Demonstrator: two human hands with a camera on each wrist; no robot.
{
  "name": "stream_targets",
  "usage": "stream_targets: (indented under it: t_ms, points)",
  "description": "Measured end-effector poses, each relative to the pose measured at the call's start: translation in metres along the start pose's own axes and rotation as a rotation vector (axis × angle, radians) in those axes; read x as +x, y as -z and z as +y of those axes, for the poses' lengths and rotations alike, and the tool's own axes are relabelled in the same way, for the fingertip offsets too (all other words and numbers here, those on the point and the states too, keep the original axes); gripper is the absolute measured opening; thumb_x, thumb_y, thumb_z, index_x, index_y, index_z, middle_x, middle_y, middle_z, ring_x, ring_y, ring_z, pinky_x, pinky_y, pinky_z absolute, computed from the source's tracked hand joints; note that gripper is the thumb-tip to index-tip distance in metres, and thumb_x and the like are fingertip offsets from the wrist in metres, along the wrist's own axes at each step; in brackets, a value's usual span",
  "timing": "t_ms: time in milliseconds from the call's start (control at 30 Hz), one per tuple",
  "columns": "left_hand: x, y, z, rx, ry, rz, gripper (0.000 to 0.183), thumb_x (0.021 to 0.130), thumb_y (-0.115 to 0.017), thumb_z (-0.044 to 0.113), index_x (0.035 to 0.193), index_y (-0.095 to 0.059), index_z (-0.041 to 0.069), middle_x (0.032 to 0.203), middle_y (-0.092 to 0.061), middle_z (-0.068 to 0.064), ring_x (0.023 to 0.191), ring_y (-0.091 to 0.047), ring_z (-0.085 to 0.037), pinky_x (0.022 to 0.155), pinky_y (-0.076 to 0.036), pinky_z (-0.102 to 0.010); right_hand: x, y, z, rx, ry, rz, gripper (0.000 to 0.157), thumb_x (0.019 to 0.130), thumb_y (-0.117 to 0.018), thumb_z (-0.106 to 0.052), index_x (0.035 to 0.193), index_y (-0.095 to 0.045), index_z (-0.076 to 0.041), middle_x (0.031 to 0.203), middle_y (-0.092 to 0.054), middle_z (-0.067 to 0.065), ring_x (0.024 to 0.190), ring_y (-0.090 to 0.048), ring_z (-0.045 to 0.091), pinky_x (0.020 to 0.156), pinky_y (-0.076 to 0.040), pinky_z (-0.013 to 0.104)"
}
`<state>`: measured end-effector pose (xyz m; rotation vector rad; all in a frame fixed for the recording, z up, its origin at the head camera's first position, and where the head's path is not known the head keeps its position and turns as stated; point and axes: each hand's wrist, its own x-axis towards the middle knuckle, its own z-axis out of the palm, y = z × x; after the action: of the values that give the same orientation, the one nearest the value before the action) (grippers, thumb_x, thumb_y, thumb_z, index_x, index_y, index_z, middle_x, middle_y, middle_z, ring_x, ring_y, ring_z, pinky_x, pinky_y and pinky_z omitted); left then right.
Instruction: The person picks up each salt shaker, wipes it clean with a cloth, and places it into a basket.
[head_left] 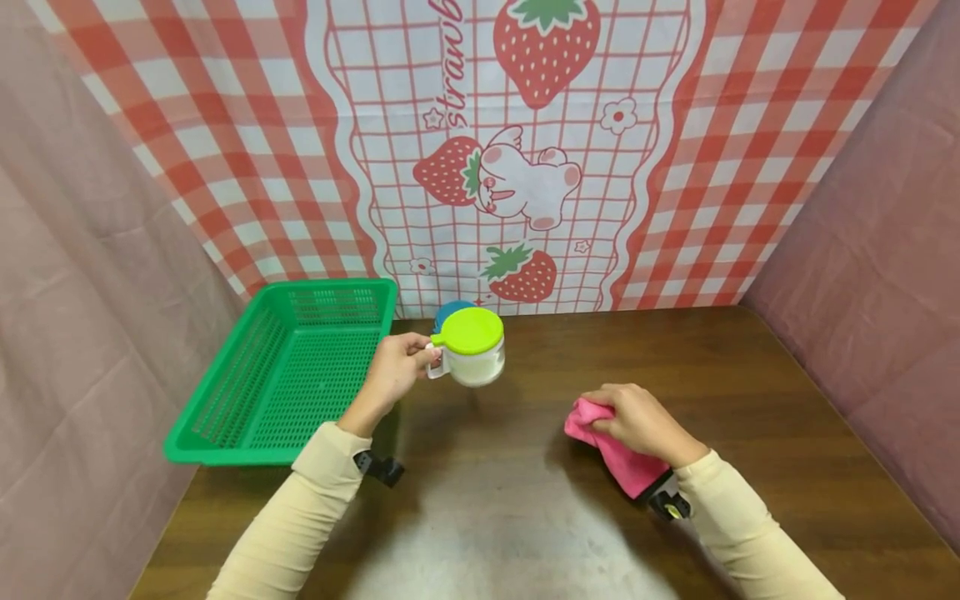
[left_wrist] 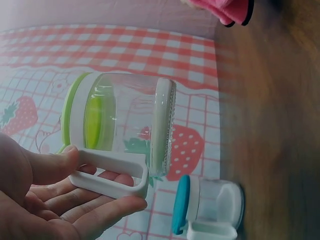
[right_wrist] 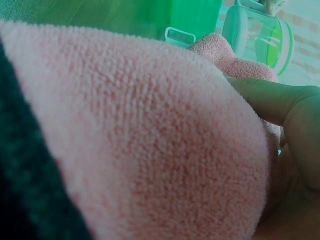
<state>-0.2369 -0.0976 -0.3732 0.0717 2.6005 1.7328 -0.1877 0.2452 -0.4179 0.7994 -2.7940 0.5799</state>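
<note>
My left hand (head_left: 393,367) grips the white handle (left_wrist: 115,159) of a clear jar (head_left: 477,365) with a lime-green lid, held upright above the table. Its see-through body and pale bottom show in the left wrist view. Behind it, mostly hidden in the head view, stands a second clear jar (left_wrist: 212,197) with a blue lid (head_left: 450,311) and a white handle. At the right, my right hand (head_left: 637,421) pinches a bunched pink cloth (head_left: 630,467) between thumb and fingers. The cloth's dark-edged fabric (right_wrist: 150,135) hangs down and fills most of the right wrist view.
A green plastic basket (head_left: 225,456) with slotted sides sits on the left of the brown wooden table (head_left: 510,525). A red-checked strawberry curtain (head_left: 300,167) hangs along the table's back edge. Pinkish drapes (head_left: 877,250) flank both sides.
</note>
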Motion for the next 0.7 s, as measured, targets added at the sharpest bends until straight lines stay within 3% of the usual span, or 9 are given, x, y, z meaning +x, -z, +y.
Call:
stream_targets:
  t_ms: [167,333,500,700]
  points:
    - [0.004,0.009,0.0,-0.009,0.027,0.008,0.021,0.094,-0.062,0.008,0.105,-0.066,-0.009,0.106,-0.07,-0.026,0.091,-0.069,-0.028,0.077,-0.059,-0.038,0.0,0.002,0.001,-0.003,0.004,0.004,0.026,0.077,-0.079,-0.008,0.102,-0.075,-0.009,0.083,-0.068,-0.002,0.075,-0.063,0.015,0.067,-0.049,0.034]
    - [0.008,0.018,0.002,-0.005,0.04,0.023,0.022,0.096,-0.061,0.011,0.107,-0.066,-0.008,0.109,-0.07,-0.024,0.091,-0.068,-0.022,0.082,-0.058,-0.044,-0.002,0.004,0.002,-0.006,0.004,0.006,0.027,0.076,-0.079,-0.007,0.103,-0.075,-0.009,0.086,-0.069,-0.001,0.077,-0.065,0.017,0.069,-0.05,0.036]
    - [0.012,0.028,0.002,-0.005,0.077,0.044,0.027,0.097,-0.06,0.014,0.113,-0.065,-0.007,0.113,-0.068,-0.022,0.095,-0.066,-0.022,0.084,-0.058,-0.042,-0.003,0.004,0.002,-0.001,0.001,0.006,0.027,0.077,-0.079,-0.008,0.104,-0.075,-0.008,0.087,-0.07,0.0,0.079,-0.066,0.019,0.071,-0.051,0.037]
    - [0.017,0.044,0.001,0.001,0.093,0.06,0.031,0.098,-0.057,0.017,0.119,-0.062,-0.006,0.119,-0.066,-0.024,0.106,-0.065,-0.031,0.086,-0.057,-0.041,-0.005,0.004,0.002,-0.006,-0.005,0.013,0.028,0.076,-0.08,-0.008,0.103,-0.075,-0.007,0.086,-0.071,0.0,0.08,-0.066,0.019,0.071,-0.052,0.037]
